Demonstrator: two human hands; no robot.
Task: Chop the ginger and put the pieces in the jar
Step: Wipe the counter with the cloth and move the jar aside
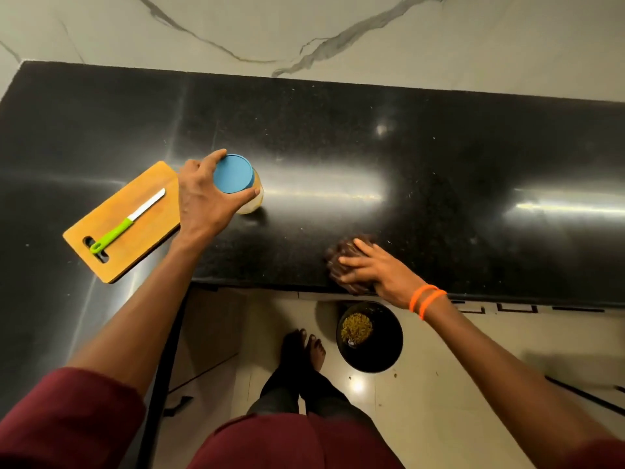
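Observation:
A clear jar (253, 198) with a blue lid (234, 173) stands on the black counter (372, 147), just right of the wooden chopping board (135, 211). My left hand (206, 194) grips the jar from above, fingers around the lid. A knife (130, 220) with a green handle and white blade lies on the board. My right hand (375, 270) presses flat on a dark brown cloth (341, 255) at the counter's front edge. No ginger pieces are visible on the board.
A black bin (370, 336) holding yellowish scraps stands on the tiled floor below the counter edge, beside my bare feet (304, 346). A marble wall (304, 35) backs the counter. Small specks dot the counter surface.

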